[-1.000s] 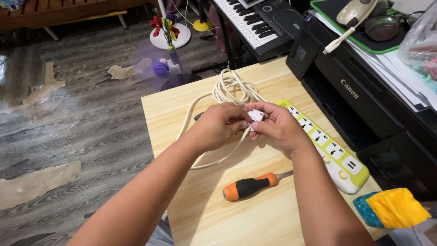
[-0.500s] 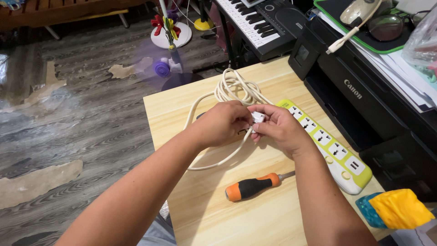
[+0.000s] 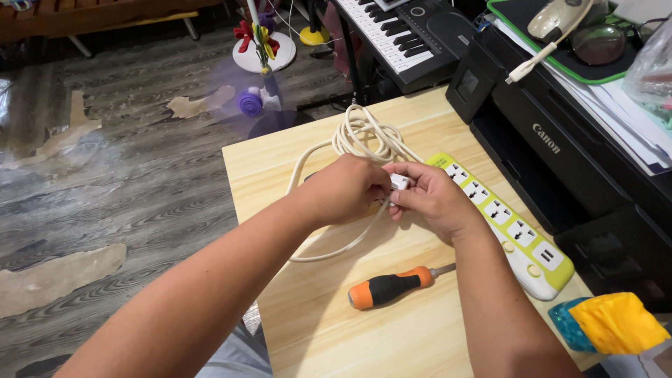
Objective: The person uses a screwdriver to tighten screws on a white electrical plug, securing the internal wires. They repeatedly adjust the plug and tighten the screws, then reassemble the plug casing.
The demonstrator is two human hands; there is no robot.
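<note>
My left hand [image 3: 346, 187] and my right hand [image 3: 430, 199] meet over the middle of a light wooden table [image 3: 273, 157], both gripping a small white plug [image 3: 400, 182] at the end of a cream cable [image 3: 364, 136]. The cable lies coiled just beyond my hands and loops back under them. To the right, a long white and yellow-green power strip [image 3: 507, 224] lies along the table's right edge. A screwdriver [image 3: 392, 285] with an orange and black handle lies on the table just in front of my right forearm.
A black printer [image 3: 553, 140] stands right of the table, with papers, glasses and a green-edged tray on top. A keyboard instrument [image 3: 406, 31] is behind it. A yellow and blue cloth [image 3: 609, 322] sits at the table's near right corner. Grey wood floor lies to the left.
Both hands stay together on the plug with only small finger shifts. The view has drifted slightly; nothing on the table has moved.
</note>
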